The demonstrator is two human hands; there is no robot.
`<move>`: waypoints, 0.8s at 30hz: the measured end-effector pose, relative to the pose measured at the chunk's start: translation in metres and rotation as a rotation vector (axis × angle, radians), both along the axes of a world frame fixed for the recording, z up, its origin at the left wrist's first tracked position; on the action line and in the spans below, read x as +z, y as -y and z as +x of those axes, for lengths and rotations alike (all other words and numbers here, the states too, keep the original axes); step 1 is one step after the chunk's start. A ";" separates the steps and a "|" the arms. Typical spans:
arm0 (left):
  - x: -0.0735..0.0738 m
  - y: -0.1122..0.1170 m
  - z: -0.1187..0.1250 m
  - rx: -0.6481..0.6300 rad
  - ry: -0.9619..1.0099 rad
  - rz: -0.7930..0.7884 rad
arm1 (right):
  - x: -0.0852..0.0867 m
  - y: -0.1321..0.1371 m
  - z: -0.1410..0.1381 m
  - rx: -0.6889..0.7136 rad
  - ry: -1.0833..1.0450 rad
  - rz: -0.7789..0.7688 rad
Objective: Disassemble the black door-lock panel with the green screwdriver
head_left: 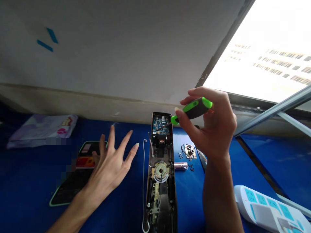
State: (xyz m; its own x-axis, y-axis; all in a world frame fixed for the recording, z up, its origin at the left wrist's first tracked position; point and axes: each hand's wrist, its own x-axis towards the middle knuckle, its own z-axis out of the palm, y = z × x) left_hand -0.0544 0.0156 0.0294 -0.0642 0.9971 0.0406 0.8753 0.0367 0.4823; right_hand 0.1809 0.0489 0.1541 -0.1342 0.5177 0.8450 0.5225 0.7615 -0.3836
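A screwdriver (195,109) with a green and black handle is gripped in my right hand (215,126), its shaft slanting down to the left. The tip reaches the blue circuit board (160,124) at the far end of a long dark housing (165,194), which looks like an opened door lock. A round metal part (160,170) sits midway along the housing. To its left, my left hand (110,165) is spread with nothing in it, partly over a phone (70,181) with a light green edge. A thin white cable (143,174) runs between that hand and the housing.
Right of the housing lie a small square part with wires (190,151), several tiny screws (191,167) and a wrapped cylinder (181,166). A white power strip (267,207) is at the lower right. A purple-white packet (43,127) lies at the back left, near the wall.
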 end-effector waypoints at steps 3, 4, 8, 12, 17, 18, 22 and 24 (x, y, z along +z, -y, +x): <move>-0.002 0.002 0.001 -0.001 -0.018 -0.006 | -0.003 -0.004 -0.007 0.043 0.085 -0.022; -0.002 0.003 0.002 -0.002 -0.026 -0.009 | -0.003 -0.004 -0.008 0.054 0.110 -0.030; -0.005 0.005 0.003 -0.013 -0.057 -0.012 | -0.005 -0.005 -0.013 0.063 0.119 -0.067; -0.007 0.005 0.003 -0.025 -0.071 0.006 | -0.006 -0.005 -0.014 0.076 0.105 -0.048; -0.005 0.005 0.003 -0.030 -0.075 0.019 | -0.005 -0.005 -0.014 0.027 0.136 -0.045; -0.003 0.006 0.003 -0.029 -0.074 0.018 | -0.005 -0.004 -0.014 0.021 0.135 -0.037; 0.003 0.011 0.004 -0.016 -0.089 0.011 | -0.003 -0.002 -0.015 0.036 0.117 -0.021; 0.006 0.015 0.005 -0.007 -0.112 -0.008 | -0.002 -0.001 -0.015 0.037 0.122 -0.029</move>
State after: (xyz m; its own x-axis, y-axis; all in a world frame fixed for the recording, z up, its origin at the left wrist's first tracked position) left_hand -0.0498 0.0002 0.0358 -0.0527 0.9979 0.0388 0.9239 0.0340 0.3810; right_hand 0.1657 0.0497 0.1517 -0.2547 0.5342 0.8061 0.5387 0.7706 -0.3405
